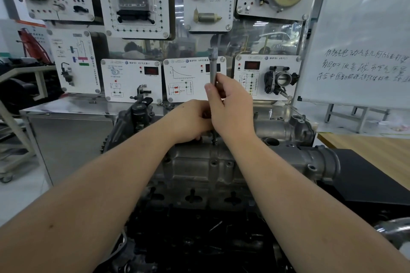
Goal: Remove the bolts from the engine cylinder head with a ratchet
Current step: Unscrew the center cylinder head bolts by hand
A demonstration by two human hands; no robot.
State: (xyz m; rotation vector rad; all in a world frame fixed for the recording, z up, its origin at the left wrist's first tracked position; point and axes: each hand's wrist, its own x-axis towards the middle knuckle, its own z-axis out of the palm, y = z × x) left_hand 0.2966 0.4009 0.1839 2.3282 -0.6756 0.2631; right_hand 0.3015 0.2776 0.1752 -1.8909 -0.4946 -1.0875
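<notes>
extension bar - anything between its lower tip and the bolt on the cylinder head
Nothing visible. The right hand pinches the upright extension bar, whose tip sits at the bolt on the cylinder head. The left hand is beside it, not under it.

The dull grey cast-metal cylinder head (199,168) looks rough and matt; the slim upright steel extension bar (213,66) shines smooth.

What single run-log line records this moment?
right hand: pinches upright extension bar | left hand: curled at bar's base | bar tip: on cylinder head | bolt: hidden
</notes>
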